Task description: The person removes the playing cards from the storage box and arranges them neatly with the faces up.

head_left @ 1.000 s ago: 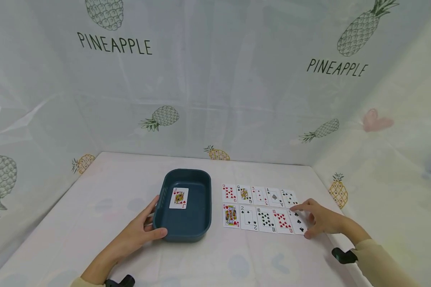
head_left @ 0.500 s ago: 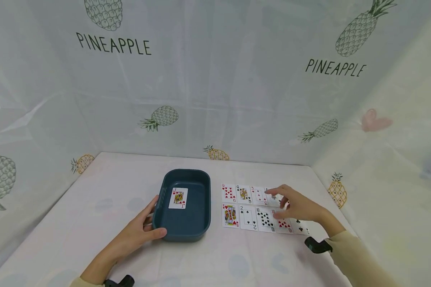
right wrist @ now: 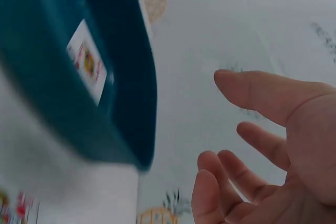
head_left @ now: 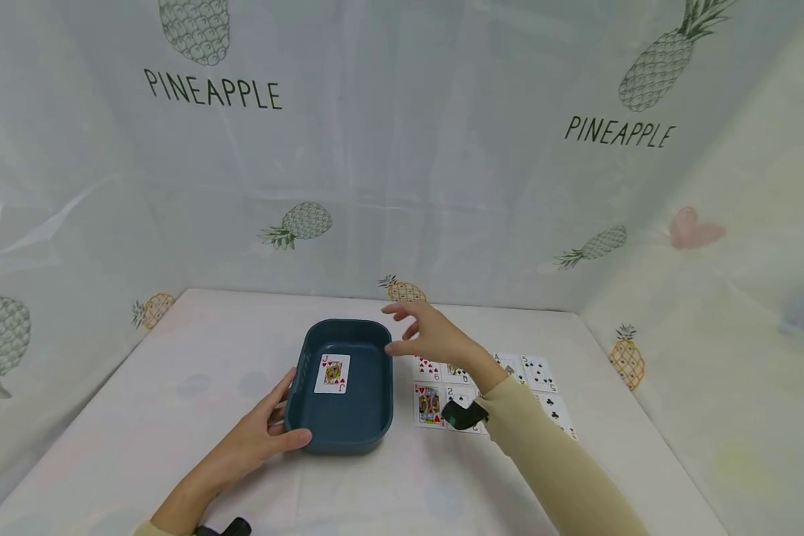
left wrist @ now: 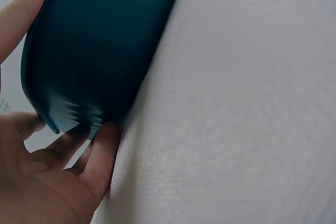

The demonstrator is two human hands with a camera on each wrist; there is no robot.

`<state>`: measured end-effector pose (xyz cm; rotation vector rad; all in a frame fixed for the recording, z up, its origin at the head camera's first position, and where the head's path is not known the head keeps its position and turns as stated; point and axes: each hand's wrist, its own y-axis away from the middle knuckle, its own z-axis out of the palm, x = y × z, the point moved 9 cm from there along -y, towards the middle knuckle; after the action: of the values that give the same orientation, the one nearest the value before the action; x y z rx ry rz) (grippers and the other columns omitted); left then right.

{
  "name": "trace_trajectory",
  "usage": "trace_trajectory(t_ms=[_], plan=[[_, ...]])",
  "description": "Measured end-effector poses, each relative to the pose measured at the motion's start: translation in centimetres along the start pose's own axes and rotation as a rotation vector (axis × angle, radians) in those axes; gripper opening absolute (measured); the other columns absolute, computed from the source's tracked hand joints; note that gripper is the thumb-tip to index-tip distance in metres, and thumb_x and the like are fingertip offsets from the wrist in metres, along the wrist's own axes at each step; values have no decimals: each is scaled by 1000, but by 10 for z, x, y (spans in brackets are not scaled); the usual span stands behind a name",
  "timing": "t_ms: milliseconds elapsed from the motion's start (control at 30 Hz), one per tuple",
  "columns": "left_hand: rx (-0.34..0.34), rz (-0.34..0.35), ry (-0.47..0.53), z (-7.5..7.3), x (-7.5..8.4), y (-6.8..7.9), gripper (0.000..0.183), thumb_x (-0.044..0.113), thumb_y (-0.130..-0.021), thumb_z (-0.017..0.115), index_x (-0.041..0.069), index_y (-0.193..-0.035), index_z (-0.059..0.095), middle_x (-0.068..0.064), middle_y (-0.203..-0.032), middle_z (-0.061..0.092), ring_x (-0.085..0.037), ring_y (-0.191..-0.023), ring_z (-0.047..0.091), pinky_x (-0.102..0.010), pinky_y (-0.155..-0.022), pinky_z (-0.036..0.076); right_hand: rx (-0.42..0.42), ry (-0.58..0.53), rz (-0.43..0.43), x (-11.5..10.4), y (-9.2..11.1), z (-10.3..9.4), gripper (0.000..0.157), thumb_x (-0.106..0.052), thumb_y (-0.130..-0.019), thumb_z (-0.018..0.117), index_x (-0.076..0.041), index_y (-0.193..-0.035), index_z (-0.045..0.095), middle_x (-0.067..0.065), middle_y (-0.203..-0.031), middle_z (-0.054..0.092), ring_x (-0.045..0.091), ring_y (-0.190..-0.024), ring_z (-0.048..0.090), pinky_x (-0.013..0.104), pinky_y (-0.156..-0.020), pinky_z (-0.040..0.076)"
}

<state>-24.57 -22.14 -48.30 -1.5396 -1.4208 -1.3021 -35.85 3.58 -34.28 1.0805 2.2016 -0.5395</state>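
Observation:
My left hand (head_left: 257,435) holds a dark blue-green tray (head_left: 367,406) by its left side, thumb at the near corner and fingers along the outer wall (left wrist: 100,51). Inside the tray a jack of hearts playing card (head_left: 332,374) lies face up. Beside the tray's far right rim hovers my right hand (head_left: 432,339), fingers loosely bent and thumb apart; in the right wrist view nothing is between them. Face-up cards lie in two rows right of the tray, including a king of hearts (head_left: 429,406) and a five of spades (head_left: 539,374); my right forearm hides several.
A white cloth covers the table (head_left: 194,424). Behind it hangs a pineapple-printed sheet (head_left: 442,186), which also encloses the sides. Dark bands sit on both wrists.
My right hand has swept left from the right end of the card rows, over the cards, to the tray's far right rim. My left hand and the tray stay in place.

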Motion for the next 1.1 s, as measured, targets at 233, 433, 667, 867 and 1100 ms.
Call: trace_trajectory(t_ms=[233, 433, 667, 867, 1100], plan=[[8, -24, -10, 1, 0, 3, 105, 37, -94, 83, 34, -172, 12, -23, -172, 24, -37, -140, 55, -54, -109, 52, -51, -73, -3, -28, -52, 44, 68, -26, -93, 84, -16, -154, 56, 15, -149, 57, 27, -112, 70, 40, -94, 60], [-25, 22, 42, 3, 4, 2, 103, 32, -96, 81, 34, -172, 12, -23, -171, 25, -37, -138, 58, -52, -108, 53, -78, -107, 114, -14, -73, 81, 66, -27, -92, 85, -15, -151, 59, 16, -147, 59, 32, -129, 61, 50, -109, 52], [-44, 50, 52, 3, 4, 2, 102, 29, -97, 80, 33, -172, 10, -25, -172, 23, -40, -140, 56, -52, -108, 53, -88, -54, 185, -1, -81, 109, 66, -27, -89, 87, -12, -148, 62, 16, -144, 62, 28, -126, 61, 47, -109, 52], [-52, 49, 60, 3, 3, 1, 102, 29, -98, 79, 32, -172, 10, -25, -172, 22, -39, -140, 56, -49, -107, 54, -109, -17, 295, 16, -76, 123, 74, -31, -86, 89, -12, -150, 60, 19, -157, 48, 31, -133, 54, 52, -113, 48], [-61, 48, 66, 2, 2, 0, 101, 29, -98, 79, 34, -172, 9, -25, -173, 20, -39, -142, 55, -48, -107, 54, -160, 14, 357, 28, -73, 133, 84, -34, -81, 92, -18, -155, 55, 22, -150, 39, 35, -121, 50, 54, -108, 49]])
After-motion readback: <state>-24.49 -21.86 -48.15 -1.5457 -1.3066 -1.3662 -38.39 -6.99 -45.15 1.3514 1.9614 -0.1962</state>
